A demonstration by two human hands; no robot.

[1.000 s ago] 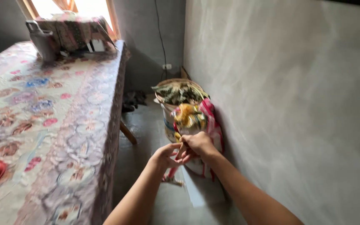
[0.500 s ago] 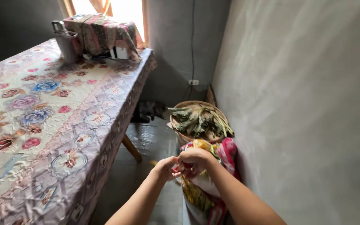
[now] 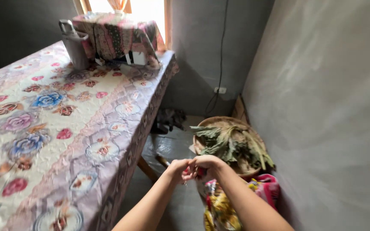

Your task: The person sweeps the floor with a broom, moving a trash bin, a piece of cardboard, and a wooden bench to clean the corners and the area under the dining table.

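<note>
By wall, above bag (image 3: 223, 209): left hand (image 3: 177, 167) and right hand (image 3: 208, 164) touch, fingers pinched on bag's red tie, too small to see well. Bag hangs straight below; right hand nearer. Basket (image 3: 232, 147) just behind.

Both hands (image 3: 195, 167) have risen from the colourful bag (image 3: 219, 205) toward the basket of leaves (image 3: 232, 143), pinched together.

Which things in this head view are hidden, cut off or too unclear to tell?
- What the left hand and right hand pinch: too small, covered by the fingers.
- Bag: lower part cut off by the bottom edge, partly behind the right arm.
- Item under the patterned cloth on the table: covered.
- Dark heap on the floor: too dim to identify.
</note>
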